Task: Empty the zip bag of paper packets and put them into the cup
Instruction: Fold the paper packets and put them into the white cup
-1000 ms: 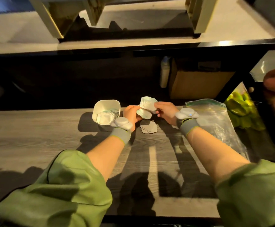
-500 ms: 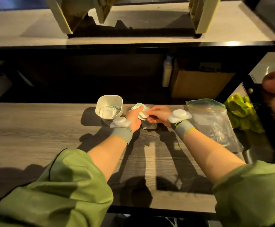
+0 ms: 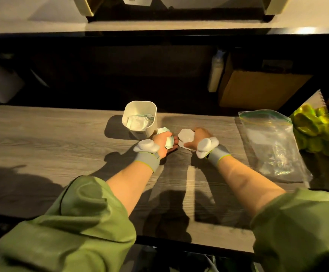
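the left hand (image 3: 164, 144) has its fingers curled round a crumpled bunch of paper packets (image 3: 169, 141), low over the desk (image 3: 61, 146). just beside it, nearly touching, the right hand (image 3: 198, 137) grips a flatter stack of packets (image 3: 186, 136). each wrist wears a grey band (image 3: 148, 160) with a white pod on it. the white cup (image 3: 152, 124) stands upright on the desk just beyond the left hand, with loose packets (image 3: 138, 121) already inside. the clear zip bag (image 3: 273, 146) lies flat on the desk, well off to the right; what it holds is too blurred to tell. past the bag sits a yellow-green bundle (image 3: 312, 128). behind the desk, in shadow, are a cardboard box (image 3: 257, 89) and a white bottle (image 3: 215, 75).
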A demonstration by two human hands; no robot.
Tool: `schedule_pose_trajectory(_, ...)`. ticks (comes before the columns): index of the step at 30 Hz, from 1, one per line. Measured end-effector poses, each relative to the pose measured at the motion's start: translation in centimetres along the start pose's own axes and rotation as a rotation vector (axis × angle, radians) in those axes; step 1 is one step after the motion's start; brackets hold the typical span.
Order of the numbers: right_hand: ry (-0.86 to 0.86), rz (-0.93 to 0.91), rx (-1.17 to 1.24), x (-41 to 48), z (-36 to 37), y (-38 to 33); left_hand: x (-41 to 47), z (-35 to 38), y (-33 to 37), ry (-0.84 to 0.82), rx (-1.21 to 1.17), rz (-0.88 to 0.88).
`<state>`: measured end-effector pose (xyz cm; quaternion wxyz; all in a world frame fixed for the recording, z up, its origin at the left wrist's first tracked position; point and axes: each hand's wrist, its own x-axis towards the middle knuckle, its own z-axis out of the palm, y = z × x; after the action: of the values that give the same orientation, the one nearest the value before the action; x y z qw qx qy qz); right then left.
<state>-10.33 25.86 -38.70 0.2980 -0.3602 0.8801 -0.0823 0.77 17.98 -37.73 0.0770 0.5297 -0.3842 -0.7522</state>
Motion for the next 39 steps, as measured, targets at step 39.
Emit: schedule_pose_trajectory(39,0.031,0.069,1.181,-4.3,-5.0,-3.3,-3.8,3.0,3.5,-0.214,-0.05,0.169)
